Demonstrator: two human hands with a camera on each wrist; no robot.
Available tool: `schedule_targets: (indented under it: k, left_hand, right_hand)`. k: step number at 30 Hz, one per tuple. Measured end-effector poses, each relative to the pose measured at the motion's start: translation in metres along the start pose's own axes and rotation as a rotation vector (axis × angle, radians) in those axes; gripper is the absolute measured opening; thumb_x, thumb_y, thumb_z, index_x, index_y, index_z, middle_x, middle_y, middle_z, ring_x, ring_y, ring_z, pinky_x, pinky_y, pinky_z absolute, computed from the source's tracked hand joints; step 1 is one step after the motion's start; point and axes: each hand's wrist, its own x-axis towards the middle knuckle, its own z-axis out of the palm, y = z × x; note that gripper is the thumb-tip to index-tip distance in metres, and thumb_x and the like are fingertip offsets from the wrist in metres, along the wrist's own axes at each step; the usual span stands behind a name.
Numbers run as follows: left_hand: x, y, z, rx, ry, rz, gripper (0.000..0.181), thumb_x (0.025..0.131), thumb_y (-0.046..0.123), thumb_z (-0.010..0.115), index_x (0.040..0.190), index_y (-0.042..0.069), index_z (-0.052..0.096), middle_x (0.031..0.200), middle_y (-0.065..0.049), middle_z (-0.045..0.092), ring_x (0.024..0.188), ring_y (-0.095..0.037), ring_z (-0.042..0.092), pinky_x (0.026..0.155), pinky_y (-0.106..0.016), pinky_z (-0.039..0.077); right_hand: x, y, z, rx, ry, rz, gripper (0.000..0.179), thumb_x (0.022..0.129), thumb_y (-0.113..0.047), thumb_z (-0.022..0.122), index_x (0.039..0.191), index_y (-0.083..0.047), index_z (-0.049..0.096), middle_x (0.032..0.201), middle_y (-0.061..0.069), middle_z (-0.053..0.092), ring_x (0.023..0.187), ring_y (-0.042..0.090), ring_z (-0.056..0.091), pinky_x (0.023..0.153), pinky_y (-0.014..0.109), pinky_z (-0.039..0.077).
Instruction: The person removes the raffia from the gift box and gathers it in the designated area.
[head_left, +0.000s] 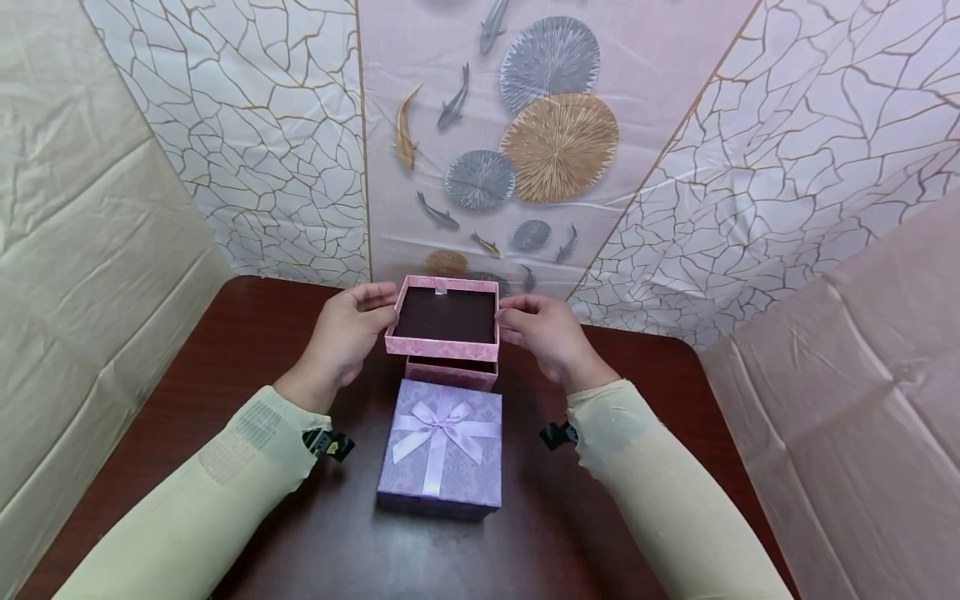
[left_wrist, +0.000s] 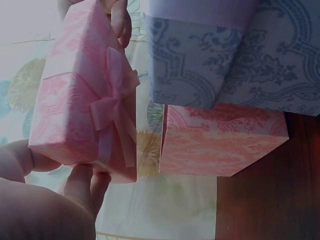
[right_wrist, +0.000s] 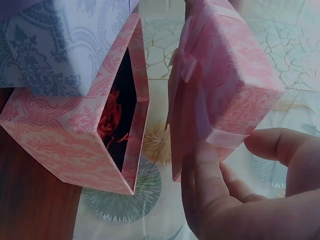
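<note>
Both hands hold a pink box lid (head_left: 442, 347) up above its box, one at each side. The lid is tilted, its dark inside facing the head view, with a pink ribbon bow (left_wrist: 107, 112) on its outer face. My left hand (head_left: 341, 337) pinches the left side between thumb and fingers; my right hand (head_left: 547, 333) grips the right side likewise. Below the lid stands the uncovered pink box (right_wrist: 75, 145), apart from it. Red shredded paper (right_wrist: 112, 117) shows inside that box. Nearer to me sits a lilac gift box (head_left: 446, 437) with a ribbon bow, closed.
The boxes stand on a dark reddish-brown table (head_left: 300, 533). A patterned cloth backdrop (head_left: 420, 225) hangs behind its far edge, and pale cloth walls (head_left: 840, 400) rise at the sides. Each wrist wears a black strap device (head_left: 558, 434).
</note>
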Motion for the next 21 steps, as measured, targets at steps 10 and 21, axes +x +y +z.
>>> schedule_targets:
  k: [10, 21]
  left_hand:
    - [0.002, 0.001, -0.006, 0.037, 0.008, -0.062, 0.052, 0.106, 0.007, 0.069, 0.157, 0.002, 0.064, 0.159, -0.018, 0.066, 0.143, -0.030, 0.064, 0.127, -0.051, 0.050]
    - [0.000, 0.007, -0.022, 0.121, -0.056, -0.011, 0.050, 0.106, 0.008, 0.069, 0.156, 0.003, 0.065, 0.152, -0.019, 0.069, 0.137, -0.031, 0.066, 0.116, -0.037, 0.058]
  right_hand:
    - [-0.001, -0.008, 0.007, -0.076, -0.006, -0.028, 0.037, 0.101, -0.004, 0.076, 0.137, 0.005, 0.072, 0.121, 0.014, 0.072, 0.100, 0.017, 0.074, 0.092, 0.025, 0.066]
    - [0.000, -0.012, 0.016, -0.080, -0.030, -0.048, 0.037, 0.100, -0.003, 0.076, 0.136, 0.006, 0.072, 0.113, 0.013, 0.074, 0.099, 0.017, 0.077, 0.097, 0.030, 0.067]
